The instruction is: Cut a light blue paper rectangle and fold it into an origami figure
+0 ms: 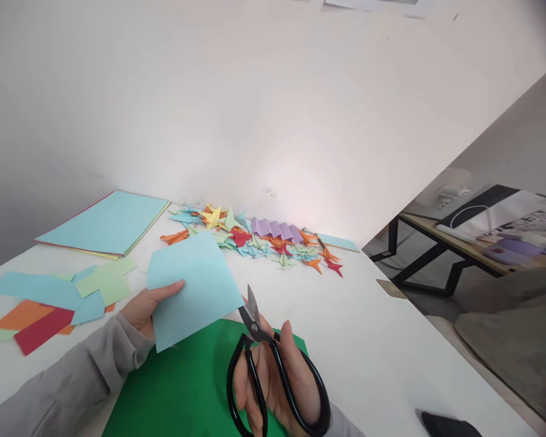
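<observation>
A light blue sheet of paper [193, 291] is pinched at its left edge by my left hand [148, 303], thumb on top and fingers hidden behind. Black-handled scissors [255, 331] are in my right hand [273, 376], fingers through the loops and blades parted, pointing up. The right corner of the paper reaches the blades; I cannot tell whether it lies between them. Both are held above a green sheet [186, 382] on the white table.
Cut paper pieces [50, 303] lie at left, below a stack of coloured sheets [104, 221]. Folded paper shapes [255, 237] line the wall. A dark object [448, 425] sits near the front right edge. Beyond the table stands a low bench [468, 243] with bags.
</observation>
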A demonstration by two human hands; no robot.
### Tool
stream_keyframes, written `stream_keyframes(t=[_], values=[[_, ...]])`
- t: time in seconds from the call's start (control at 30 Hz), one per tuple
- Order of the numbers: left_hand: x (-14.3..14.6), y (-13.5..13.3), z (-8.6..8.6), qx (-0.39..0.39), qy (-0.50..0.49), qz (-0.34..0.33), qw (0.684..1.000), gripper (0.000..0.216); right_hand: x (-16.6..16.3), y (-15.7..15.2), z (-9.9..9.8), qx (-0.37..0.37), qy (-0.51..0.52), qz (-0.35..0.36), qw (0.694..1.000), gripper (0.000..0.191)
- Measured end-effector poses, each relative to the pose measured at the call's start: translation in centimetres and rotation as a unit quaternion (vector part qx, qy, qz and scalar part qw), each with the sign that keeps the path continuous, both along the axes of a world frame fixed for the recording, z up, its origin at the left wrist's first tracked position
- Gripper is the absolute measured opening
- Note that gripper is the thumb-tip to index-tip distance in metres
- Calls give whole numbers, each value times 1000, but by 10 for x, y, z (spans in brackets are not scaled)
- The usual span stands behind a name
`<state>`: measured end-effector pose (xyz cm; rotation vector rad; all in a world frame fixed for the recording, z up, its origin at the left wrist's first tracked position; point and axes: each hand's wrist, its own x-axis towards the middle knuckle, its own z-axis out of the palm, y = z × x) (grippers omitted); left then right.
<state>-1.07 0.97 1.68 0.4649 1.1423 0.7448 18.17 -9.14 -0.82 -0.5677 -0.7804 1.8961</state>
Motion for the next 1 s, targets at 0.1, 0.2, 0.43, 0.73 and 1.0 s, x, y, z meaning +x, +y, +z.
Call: stream_keyframes(t=[0.1, 0.2, 0.43, 0.73, 1.0], values=[[0, 0, -2, -34, 8, 2, 999, 47, 1, 3, 0, -26, 2, 6, 1000, 81], [1, 0, -4, -61, 53, -10, 997, 47, 1, 6, -1, -70, 8, 8, 997, 77], [-1, 1, -16, 5, 75, 51, 996, 52, 5, 9, -8, -128, -3, 42, 991, 88], [5, -3, -9, 123, 43, 78, 988, 50, 3, 3, 1, -41, 18, 13, 999, 84], [9, -5, -5, 192, 19, 112, 975, 46, 0, -1, 2, -36, -16, 52, 998, 95]])
